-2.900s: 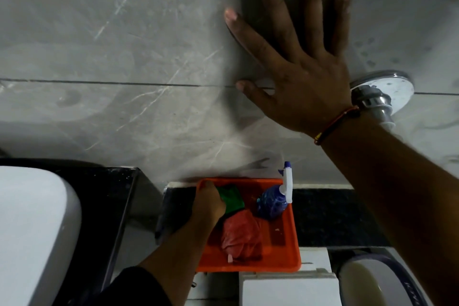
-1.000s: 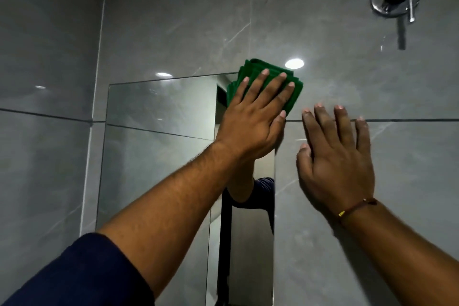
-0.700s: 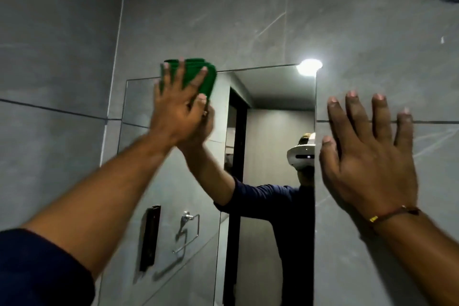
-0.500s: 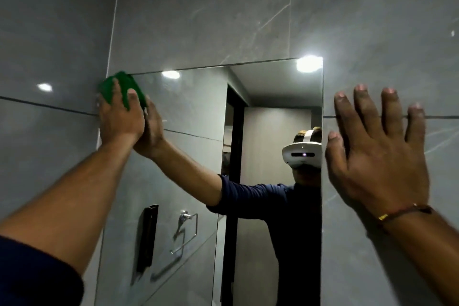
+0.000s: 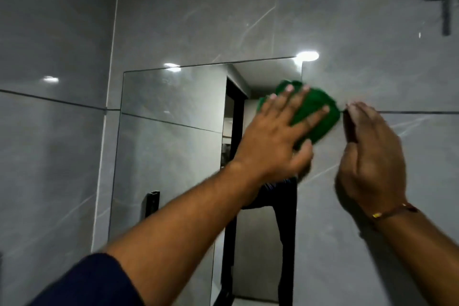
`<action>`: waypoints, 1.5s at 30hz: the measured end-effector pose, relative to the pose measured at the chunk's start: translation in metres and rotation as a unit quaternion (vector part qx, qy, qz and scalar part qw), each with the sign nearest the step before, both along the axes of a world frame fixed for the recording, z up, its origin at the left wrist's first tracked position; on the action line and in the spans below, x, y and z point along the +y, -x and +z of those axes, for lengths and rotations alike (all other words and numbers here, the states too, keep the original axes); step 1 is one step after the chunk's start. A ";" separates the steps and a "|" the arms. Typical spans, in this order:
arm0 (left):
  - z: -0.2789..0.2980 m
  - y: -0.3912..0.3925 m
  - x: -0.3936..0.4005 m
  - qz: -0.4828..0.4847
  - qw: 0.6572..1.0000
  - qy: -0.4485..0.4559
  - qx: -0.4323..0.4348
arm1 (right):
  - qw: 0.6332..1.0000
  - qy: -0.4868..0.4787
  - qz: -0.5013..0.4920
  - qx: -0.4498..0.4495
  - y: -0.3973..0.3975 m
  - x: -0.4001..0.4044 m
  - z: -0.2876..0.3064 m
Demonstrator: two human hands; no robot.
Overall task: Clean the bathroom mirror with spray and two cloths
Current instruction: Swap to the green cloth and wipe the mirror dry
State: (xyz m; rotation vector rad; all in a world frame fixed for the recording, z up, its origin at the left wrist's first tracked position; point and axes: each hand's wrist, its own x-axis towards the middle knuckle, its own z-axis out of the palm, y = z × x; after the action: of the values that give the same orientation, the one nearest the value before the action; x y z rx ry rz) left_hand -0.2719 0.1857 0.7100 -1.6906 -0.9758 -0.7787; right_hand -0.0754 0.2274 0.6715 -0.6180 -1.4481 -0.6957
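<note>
One head-worn wide-angle view, facing forward and slightly upward at the tiled wall point(image 5: 248, 7) and mirror point(image 5: 173, 131), close enough for both hands to reach them; no second view.

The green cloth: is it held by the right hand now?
No, the green cloth is pressed to the frameless wall mirror under the left hand, while the right hand holds nothing.

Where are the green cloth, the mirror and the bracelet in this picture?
green cloth point(image 5: 315, 117): head view, on bare fabric between the left hand's fingers.
mirror point(image 5: 169, 146): head view, on the open glass left of the arm.
bracelet point(image 5: 395, 212): head view, on the cord across the right wrist.
</note>
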 end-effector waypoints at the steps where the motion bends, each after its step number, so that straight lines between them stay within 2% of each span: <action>1: -0.010 0.024 -0.002 0.008 0.996 0.005 0.091 | 1.000 -0.004 -0.008 -0.023 -0.004 0.001 -0.004; 2: -0.016 0.049 -0.002 0.011 0.990 0.010 0.141 | 0.999 0.001 -0.022 -0.045 -0.007 0.000 -0.007; 3: -0.019 0.075 -0.001 0.014 0.989 0.009 0.146 | 0.997 0.012 -0.037 -0.064 -0.005 -0.002 -0.009; 4: -0.020 0.100 -0.002 0.019 0.993 0.000 0.115 | 0.996 0.020 -0.052 -0.075 -0.004 -0.005 -0.010; 7: -0.014 0.184 -0.002 0.040 0.996 -0.018 -0.077 | 0.993 0.027 -0.083 -0.083 0.008 -0.011 -0.010; 9: -0.014 0.244 -0.004 0.057 0.971 -0.028 -0.230 | 0.989 0.028 -0.108 -0.094 0.015 -0.011 -0.011; 11: -0.018 0.287 -0.004 0.071 0.922 -0.059 -0.376 | 0.987 0.021 -0.125 -0.098 0.017 -0.010 -0.012; 12: -0.020 0.297 -0.002 0.073 0.882 -0.076 -0.460 | 0.986 0.017 -0.131 -0.097 0.018 -0.009 -0.013; 15: -0.020 0.268 0.006 0.055 0.710 -0.085 -0.696 | 0.982 0.017 -0.154 -0.106 0.018 -0.006 -0.014; 16: -0.018 0.241 0.008 0.052 0.678 -0.082 -0.729 | 0.982 0.019 -0.155 -0.109 0.016 -0.005 -0.013; 17: -0.019 0.208 0.010 0.052 0.675 -0.082 -0.731 | 0.982 0.022 -0.154 -0.112 0.014 -0.003 -0.013; 19: -0.025 0.128 0.013 0.050 0.728 -0.089 -0.678 | 0.986 0.026 -0.131 -0.104 0.011 -0.002 -0.013; 23: -0.044 -0.021 0.012 0.012 0.861 -0.042 -0.507 | 0.998 0.034 -0.017 -0.043 0.010 -0.005 -0.013; 25: -0.056 -0.052 0.007 -0.007 0.921 0.002 -0.390 | 0.999 0.017 0.031 -0.016 0.004 -0.004 -0.016; 27: -0.074 -0.041 0.004 -0.005 0.978 0.024 -0.206 | 0.998 -0.005 0.063 -0.008 -0.004 -0.002 -0.018; 28: -0.083 -0.022 0.003 -0.002 0.996 0.021 -0.089 | 0.998 -0.012 0.065 -0.013 -0.008 0.000 -0.019; 29: -0.090 0.001 0.003 0.000 1.000 0.019 0.017 | 0.998 -0.011 0.058 -0.029 -0.011 0.000 -0.021; 30: -0.094 0.028 0.001 0.003 0.995 0.020 0.093 | 0.998 -0.003 0.043 -0.051 -0.011 -0.001 -0.023; 31: -0.094 0.058 0.000 0.010 0.991 0.018 0.132 | 0.997 0.007 0.023 -0.073 -0.008 -0.003 -0.025; 32: -0.092 0.087 -0.001 0.019 0.991 0.013 0.132 | 0.996 0.016 -0.004 -0.093 -0.004 -0.006 -0.027; 33: -0.088 0.116 -0.001 0.026 0.995 0.006 0.097 | 0.993 0.022 -0.037 -0.106 0.001 -0.008 -0.029; 35: -0.082 0.174 -0.003 0.048 0.998 -0.004 -0.047 | 0.987 0.024 -0.093 -0.125 0.009 -0.012 -0.031; 38: -0.094 0.254 -0.005 0.070 0.959 -0.021 -0.273 | 0.980 0.010 -0.137 -0.142 0.014 -0.009 -0.030; 40: -0.107 0.289 -0.006 0.069 0.907 -0.042 -0.414 | 0.979 0.007 -0.145 -0.140 0.014 -0.008 -0.030; 41: -0.112 0.296 -0.003 0.071 0.865 -0.054 -0.494 | 0.979 0.007 -0.147 -0.138 0.014 -0.008 -0.031; 43: -0.115 0.285 0.003 0.080 0.761 -0.082 -0.639 | 0.977 0.007 -0.159 -0.140 0.015 -0.008 -0.031; 44: -0.113 0.266 0.007 0.081 0.713 -0.091 -0.690 | 0.976 0.010 -0.164 -0.143 0.015 -0.009 -0.032; 45: -0.106 0.241 0.010 0.079 0.680 -0.095 -0.722 | 0.974 0.013 -0.168 -0.149 0.015 -0.009 -0.030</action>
State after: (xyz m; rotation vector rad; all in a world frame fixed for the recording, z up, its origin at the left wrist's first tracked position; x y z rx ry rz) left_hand -0.5124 0.1960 0.6036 -0.4730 -1.9018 -2.0868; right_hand -0.0909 0.2187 0.6417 -0.8154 -1.6488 -1.0717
